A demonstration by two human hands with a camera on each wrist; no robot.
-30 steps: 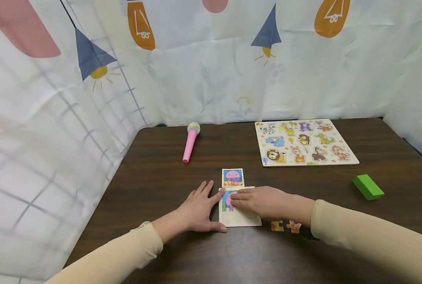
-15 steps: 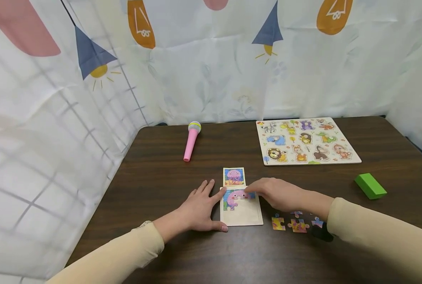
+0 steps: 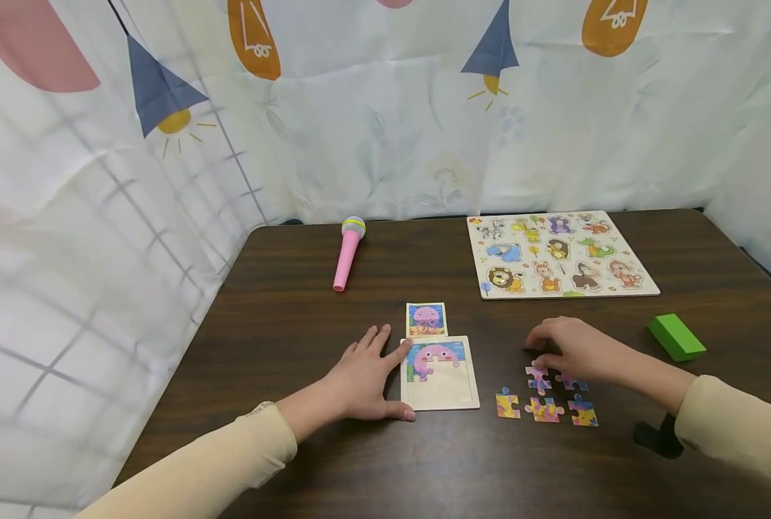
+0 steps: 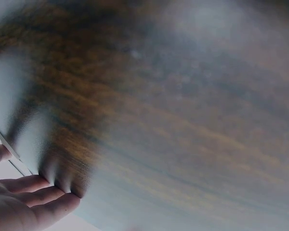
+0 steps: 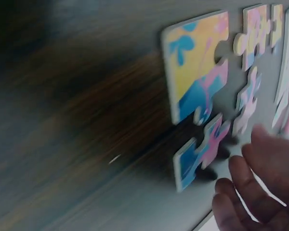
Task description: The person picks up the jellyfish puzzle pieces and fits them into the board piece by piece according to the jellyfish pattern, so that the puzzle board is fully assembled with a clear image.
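A pale square puzzle tray (image 3: 440, 389) in the head view has jellyfish pieces (image 3: 436, 355) fitted along its top and upper left. My left hand (image 3: 364, 378) lies with spread fingers at the tray's left edge, index finger and thumb touching it. Over the loose jigsaw pieces to the right, my right hand (image 3: 580, 348) has loosely bent fingers. Its thumb is close to a pink piece (image 3: 538, 379); contact is unclear. In the right wrist view, nothing shows between its fingers. Loose there too are a blue-pink piece (image 5: 197, 154) and a yellow corner piece (image 5: 195, 62).
A small jellyfish picture card (image 3: 426, 318) lies just above the tray. Farther back are a pink toy microphone (image 3: 347, 256) and an animal puzzle board (image 3: 560, 256). A green block (image 3: 676, 337) lies at the right. A patterned curtain (image 3: 385, 130) hangs behind the table.
My right hand has moved off the tray, rightward to the loose pieces, uncovering a piece fitted at the tray's top right. My left hand stays put.
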